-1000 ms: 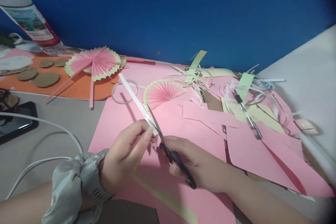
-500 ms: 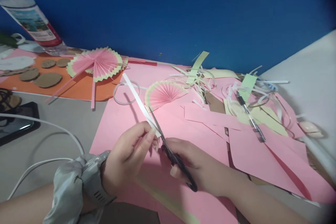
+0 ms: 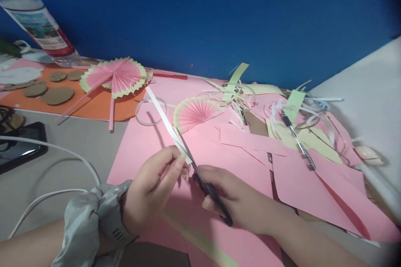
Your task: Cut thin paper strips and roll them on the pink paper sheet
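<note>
My left hand [image 3: 161, 175] pinches the lower end of a narrow white paper strip [image 3: 161, 112] that slants up and away to the left. In my right hand [image 3: 228, 192] is a pair of scissors [image 3: 216, 200] with dark handles, its blades pointing up along the strip's right side. The blades look slightly parted, close to my left fingertips. Just beyond the blade tips lies a pleated pink paper fan [image 3: 199, 112] with a pale green edge. Pink paper sheets [image 3: 134, 150] spread beneath both hands.
Paper scraps [image 3: 234, 91] and a pen [image 3: 299, 144] lie at the right. A second pleated fan [image 3: 115, 75], cardboard discs [image 3: 58, 95] and a plastic bottle [image 3: 40, 25] are at the back left. A phone [image 3: 23, 146] and white cable [image 3: 75, 154] are beside my left arm. A blue wall [image 3: 200, 16] stands behind.
The scissors' handles have drawn slightly closer together in my right hand. My left hand and the white strip stay almost in place.
</note>
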Available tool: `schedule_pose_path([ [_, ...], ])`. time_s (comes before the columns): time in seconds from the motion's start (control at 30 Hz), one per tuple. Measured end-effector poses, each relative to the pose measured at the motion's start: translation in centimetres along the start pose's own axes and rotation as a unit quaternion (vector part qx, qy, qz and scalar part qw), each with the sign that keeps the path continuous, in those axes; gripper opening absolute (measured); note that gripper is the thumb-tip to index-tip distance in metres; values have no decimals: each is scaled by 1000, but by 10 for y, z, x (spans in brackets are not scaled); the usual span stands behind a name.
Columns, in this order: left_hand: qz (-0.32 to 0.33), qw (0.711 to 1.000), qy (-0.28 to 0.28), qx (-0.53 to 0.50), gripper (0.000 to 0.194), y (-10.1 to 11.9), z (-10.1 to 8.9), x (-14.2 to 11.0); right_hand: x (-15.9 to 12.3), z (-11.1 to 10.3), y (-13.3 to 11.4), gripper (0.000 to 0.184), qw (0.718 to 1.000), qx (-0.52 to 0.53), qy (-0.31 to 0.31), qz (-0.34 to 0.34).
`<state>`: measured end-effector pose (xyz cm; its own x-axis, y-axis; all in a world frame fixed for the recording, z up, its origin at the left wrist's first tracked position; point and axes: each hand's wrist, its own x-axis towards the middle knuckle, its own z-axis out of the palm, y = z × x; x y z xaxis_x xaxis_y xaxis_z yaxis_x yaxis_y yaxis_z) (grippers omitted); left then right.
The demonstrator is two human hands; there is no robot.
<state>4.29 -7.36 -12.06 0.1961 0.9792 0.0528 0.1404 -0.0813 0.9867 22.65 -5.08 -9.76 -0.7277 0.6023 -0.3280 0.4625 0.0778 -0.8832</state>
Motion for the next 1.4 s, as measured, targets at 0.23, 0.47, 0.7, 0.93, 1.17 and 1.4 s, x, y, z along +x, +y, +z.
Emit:
schedule_pose_path([
  [0.23, -1, 1000, 2, -5, 25, -1, -1, -1, 1, 0, -5, 20, 999, 53, 6, 10],
  [0.47, -1, 1000, 4, -6, 25, -1, 0, -1, 2, -1, -6, 20, 997, 73, -3, 26],
  [0.7, -8, 1000, 10, -6, 26, 1, 0, 0, 1, 2, 0, 28, 998, 66, 14, 5],
  [0.93, -7, 1000, 5, 6, 26, 0, -2, 0, 1, 3, 4, 42, 995, 95, 27, -7],
  [1.17, -9, 995, -101, 21, 28, 3, 0, -1, 6, 8, 20, 35, 951, 291, 102, -30],
  [1.4, 33, 969, -231, 75, 21, 2, 4, 0, 9, 5, 24, 22, 936, 317, 149, -8],
])
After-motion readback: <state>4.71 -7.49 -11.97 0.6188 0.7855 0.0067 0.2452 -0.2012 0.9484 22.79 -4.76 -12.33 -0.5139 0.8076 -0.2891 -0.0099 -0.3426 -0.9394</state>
